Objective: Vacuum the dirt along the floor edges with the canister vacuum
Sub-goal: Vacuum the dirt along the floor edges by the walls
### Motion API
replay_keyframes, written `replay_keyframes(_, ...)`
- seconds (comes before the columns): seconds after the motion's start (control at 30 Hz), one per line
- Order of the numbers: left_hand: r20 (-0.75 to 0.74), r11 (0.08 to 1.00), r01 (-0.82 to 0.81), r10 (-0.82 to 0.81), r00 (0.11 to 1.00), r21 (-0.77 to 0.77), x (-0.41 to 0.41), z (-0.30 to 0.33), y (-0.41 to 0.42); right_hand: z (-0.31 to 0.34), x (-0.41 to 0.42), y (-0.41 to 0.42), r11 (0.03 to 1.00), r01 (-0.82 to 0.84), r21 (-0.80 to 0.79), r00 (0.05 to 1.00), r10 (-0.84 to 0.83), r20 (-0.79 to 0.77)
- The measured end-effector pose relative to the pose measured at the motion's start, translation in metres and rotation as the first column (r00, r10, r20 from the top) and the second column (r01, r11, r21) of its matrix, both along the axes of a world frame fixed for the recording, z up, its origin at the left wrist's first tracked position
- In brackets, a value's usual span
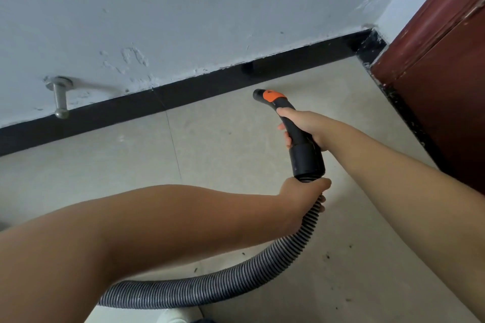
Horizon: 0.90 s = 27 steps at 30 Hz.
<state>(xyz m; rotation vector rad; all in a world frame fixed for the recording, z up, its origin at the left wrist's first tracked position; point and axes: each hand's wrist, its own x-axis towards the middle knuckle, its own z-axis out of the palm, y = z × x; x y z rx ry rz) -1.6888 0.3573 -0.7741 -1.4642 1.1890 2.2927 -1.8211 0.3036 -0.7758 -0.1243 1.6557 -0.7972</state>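
The vacuum's black curved handle (301,144) has an orange slider near its open front end, which points toward the black baseboard (210,84). My right hand (301,126) grips the handle's middle. My left hand (301,196) grips the grey ribbed hose (236,283) just below the black collar. The hose loops down and left under my left forearm. Dark specks of dirt (326,256) lie on the beige floor tiles at lower right. The canister itself is out of sight.
A white wall carries a metal door stopper (60,99) at the left. A dark red door (446,73) stands at the right, meeting the baseboard in a dusty corner (370,42). A white shoe tip (174,317) shows at the bottom edge.
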Motion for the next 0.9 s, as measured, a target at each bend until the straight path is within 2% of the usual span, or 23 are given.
replay_keyframes(0.13, -0.031, 0.983, 0.126, -0.123, 0.992, 0.131, 0.009, 0.007, 0.018, 0.004, 0.004, 0.028, 0.997, -0.046, 0.059, 0.999, 0.047, -0.009)
replay_keyframes(0.23, -0.039, 0.966, 0.163, -0.158, 0.987, 0.201, 0.013, 0.010, 0.029, 0.006, 0.009, 0.044, 0.992, -0.096, 0.084, 0.995, 0.094, 0.020)
replay_keyframes(0.7, 0.034, 0.997, -0.045, 0.043, 0.998, 0.069, 0.043, 0.012, -0.002, 0.001, 0.050, -0.012, 0.976, -0.217, 0.005, 0.976, 0.217, 0.010)
replay_keyframes(0.9, 0.041, 0.992, -0.129, 0.128, 0.991, 0.018, 0.059, 0.005, -0.023, -0.005, 0.066, -0.032, 0.992, -0.119, -0.032, 0.992, 0.120, 0.039)
